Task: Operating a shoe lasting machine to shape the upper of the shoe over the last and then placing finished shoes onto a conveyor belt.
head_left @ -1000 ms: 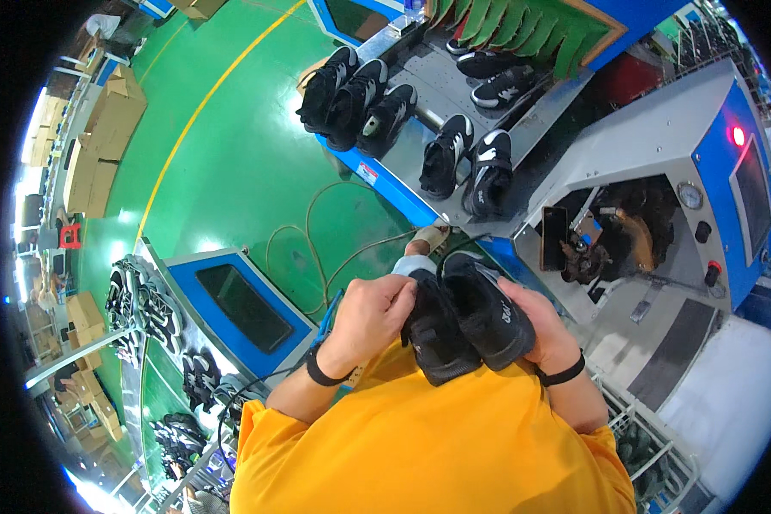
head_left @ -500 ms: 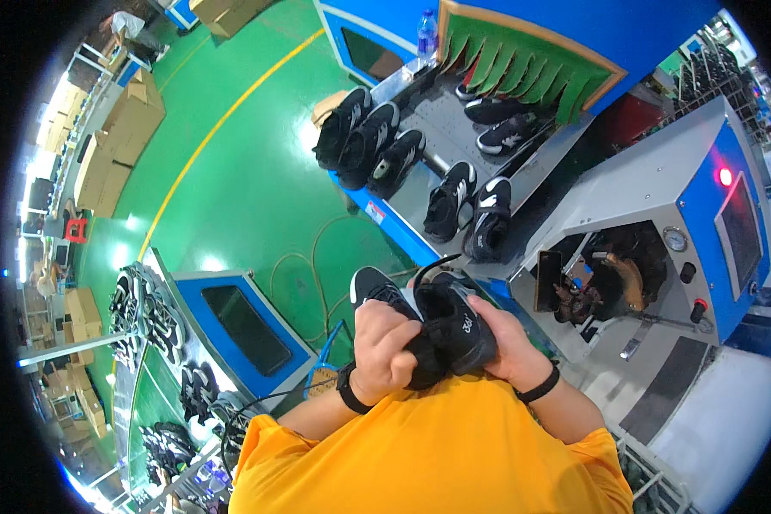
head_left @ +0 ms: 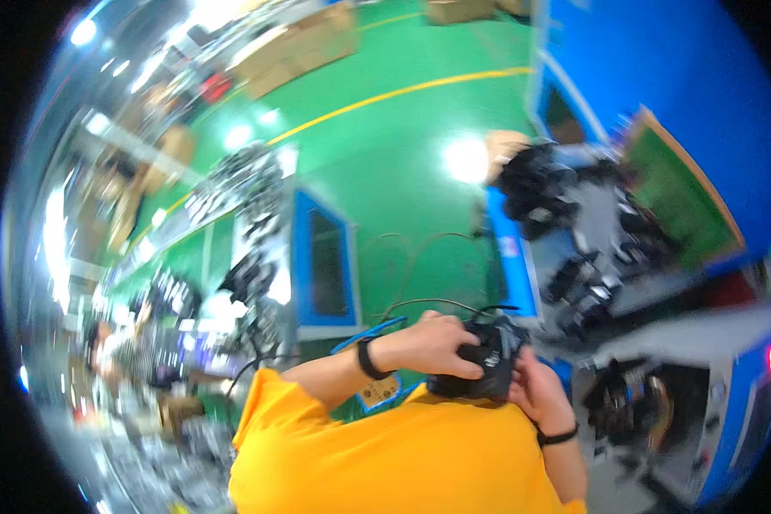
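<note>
Close in front of my yellow shirt is a pair of black sneakers (head_left: 487, 364), pressed together and blurred, with a small white mark on one side. My left hand (head_left: 437, 344) is closed over the left side of the shoes, thumb lying across the black upper. From the right, my right hand (head_left: 540, 392) grips the other side, its fingertips against the shoe. The shoes' undersides and toes are mostly hidden.
Several black shoes stand on a conveyor (head_left: 522, 265) of a blue machine, below a green strip curtain (head_left: 681, 184). Right of me is a grey machine (head_left: 728, 411) with a dark opening and a red light. A rack of shoes (head_left: 261, 231) and a blue-framed panel (head_left: 325, 257) lie left.
My view has swung left, blurring the scene, so the machines sit further right. My left hand has moved higher on the shoes, thumb now across them; both hands still hold on.
</note>
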Demonstrator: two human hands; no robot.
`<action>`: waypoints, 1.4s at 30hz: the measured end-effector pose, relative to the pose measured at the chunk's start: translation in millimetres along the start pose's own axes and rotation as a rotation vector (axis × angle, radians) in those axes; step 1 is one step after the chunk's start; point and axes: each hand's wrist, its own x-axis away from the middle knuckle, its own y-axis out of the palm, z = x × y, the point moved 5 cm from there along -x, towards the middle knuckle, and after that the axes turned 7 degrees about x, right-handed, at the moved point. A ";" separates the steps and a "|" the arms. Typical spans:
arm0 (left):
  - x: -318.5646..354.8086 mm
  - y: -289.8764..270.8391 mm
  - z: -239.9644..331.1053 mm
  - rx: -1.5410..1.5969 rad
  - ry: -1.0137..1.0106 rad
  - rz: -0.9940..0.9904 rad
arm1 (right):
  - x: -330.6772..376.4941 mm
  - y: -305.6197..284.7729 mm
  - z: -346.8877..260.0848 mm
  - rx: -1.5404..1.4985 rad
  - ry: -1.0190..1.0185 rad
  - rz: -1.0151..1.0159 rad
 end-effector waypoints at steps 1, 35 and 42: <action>5.5 -0.7 -2.7 0.043 0.021 0.086 | -0.9 -14.0 10.4 -0.092 0.131 0.014; 43.5 26.7 -85.4 0.132 0.037 0.308 | 9.1 -96.9 -24.2 0.473 -0.556 0.224; 248.6 -74.9 -197.9 -0.163 -0.507 0.839 | -18.5 -171.3 64.4 0.446 -0.288 0.329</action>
